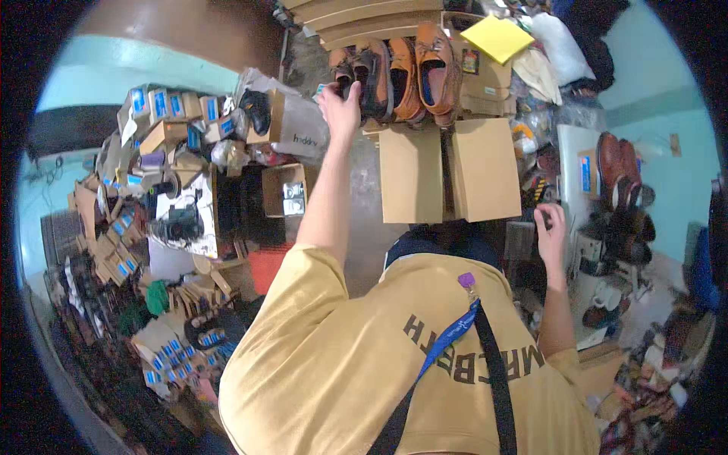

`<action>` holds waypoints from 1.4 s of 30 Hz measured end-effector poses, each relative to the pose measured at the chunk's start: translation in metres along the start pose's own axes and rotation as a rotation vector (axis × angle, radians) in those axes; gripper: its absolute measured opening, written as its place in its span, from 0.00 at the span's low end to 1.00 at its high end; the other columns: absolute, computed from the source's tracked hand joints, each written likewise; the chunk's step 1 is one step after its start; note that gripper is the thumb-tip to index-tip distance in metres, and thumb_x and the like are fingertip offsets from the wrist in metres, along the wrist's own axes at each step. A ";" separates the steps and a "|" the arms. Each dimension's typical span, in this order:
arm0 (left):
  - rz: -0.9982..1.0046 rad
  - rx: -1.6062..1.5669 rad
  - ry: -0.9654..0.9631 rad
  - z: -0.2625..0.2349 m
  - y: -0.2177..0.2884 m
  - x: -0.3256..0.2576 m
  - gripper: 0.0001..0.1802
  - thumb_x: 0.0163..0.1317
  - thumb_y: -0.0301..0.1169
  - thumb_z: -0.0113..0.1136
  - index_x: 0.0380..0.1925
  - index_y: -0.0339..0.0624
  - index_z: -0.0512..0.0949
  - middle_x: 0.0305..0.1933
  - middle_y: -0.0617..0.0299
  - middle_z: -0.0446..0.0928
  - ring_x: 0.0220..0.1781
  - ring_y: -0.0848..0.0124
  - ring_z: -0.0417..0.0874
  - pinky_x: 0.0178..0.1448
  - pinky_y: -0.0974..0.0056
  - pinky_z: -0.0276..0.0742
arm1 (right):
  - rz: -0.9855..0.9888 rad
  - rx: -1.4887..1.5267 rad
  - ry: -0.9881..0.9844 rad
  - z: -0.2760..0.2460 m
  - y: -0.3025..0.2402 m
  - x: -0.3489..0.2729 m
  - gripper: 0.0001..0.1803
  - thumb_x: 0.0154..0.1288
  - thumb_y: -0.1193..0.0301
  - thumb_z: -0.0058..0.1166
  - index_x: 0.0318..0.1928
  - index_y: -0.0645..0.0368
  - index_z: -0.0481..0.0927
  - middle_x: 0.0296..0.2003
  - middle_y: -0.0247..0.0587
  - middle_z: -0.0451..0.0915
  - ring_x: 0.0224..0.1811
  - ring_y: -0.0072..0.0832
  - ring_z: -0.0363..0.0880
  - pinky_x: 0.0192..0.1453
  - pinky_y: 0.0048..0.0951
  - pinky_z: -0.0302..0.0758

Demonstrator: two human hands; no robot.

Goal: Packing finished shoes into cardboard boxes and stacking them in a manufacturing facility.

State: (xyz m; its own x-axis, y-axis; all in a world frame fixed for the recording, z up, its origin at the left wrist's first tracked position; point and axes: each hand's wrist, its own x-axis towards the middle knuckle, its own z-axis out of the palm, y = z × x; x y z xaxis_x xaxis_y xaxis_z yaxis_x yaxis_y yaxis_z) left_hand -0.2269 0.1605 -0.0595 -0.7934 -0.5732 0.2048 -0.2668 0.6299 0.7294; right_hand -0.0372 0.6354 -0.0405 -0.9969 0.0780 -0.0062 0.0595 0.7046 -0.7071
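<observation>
Several shoes stand side by side ahead of me: a dark brown shoe [343,70] at the left end, a black-and-brown shoe [374,85], a tan shoe [404,76] and a larger tan-brown shoe [440,64] with laces. My left hand [339,110] is at the heel of the left-end shoe, thumb and fingers apart; whether it touches the shoe is unclear. Nearer to me, below the shoes, a cardboard box [413,176] shows two broad flaps with a dark gap between. My right hand [552,224] hangs right of the box, fingers loosely bent, nothing visible in them.
Flat cardboard [364,23] is stacked beyond the shoes, with a yellow sheet [497,39] to its right. Shoe boxes [163,106] and a cluttered table crowd the left. Reddish-brown shoes [616,163] sit on a white surface [574,144] at the right.
</observation>
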 end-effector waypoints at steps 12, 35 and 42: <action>0.030 0.455 -0.512 0.013 -0.037 0.074 0.20 0.56 0.40 0.60 0.45 0.39 0.81 0.44 0.43 0.82 0.51 0.48 0.82 0.55 0.52 0.76 | -0.027 0.185 -0.353 0.019 0.051 0.057 0.11 0.65 0.70 0.58 0.43 0.64 0.79 0.37 0.42 0.79 0.38 0.30 0.80 0.43 0.29 0.75; 0.861 0.398 -1.329 -0.071 -0.064 -0.097 0.19 0.54 0.33 0.63 0.47 0.45 0.76 0.42 0.48 0.80 0.43 0.48 0.81 0.47 0.48 0.77 | 0.658 0.019 0.000 0.157 0.212 -0.056 0.33 0.62 0.53 0.61 0.59 0.65 0.72 0.47 0.45 0.80 0.41 0.33 0.80 0.49 0.32 0.76; 1.013 0.701 -1.181 0.019 -0.096 -0.084 0.15 0.61 0.31 0.55 0.49 0.45 0.78 0.51 0.53 0.77 0.54 0.55 0.77 0.59 0.53 0.71 | 0.661 0.156 -0.234 0.137 0.136 0.025 0.32 0.64 0.57 0.58 0.64 0.60 0.69 0.53 0.50 0.80 0.58 0.37 0.77 0.62 0.34 0.71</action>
State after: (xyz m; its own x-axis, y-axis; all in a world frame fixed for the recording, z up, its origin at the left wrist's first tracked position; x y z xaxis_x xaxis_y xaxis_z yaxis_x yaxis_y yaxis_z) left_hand -0.1447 0.1581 -0.1594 -0.6416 0.6396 -0.4234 0.6466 0.7479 0.1501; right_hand -0.0606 0.6365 -0.2334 -0.7409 0.2880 -0.6067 0.6637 0.4517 -0.5962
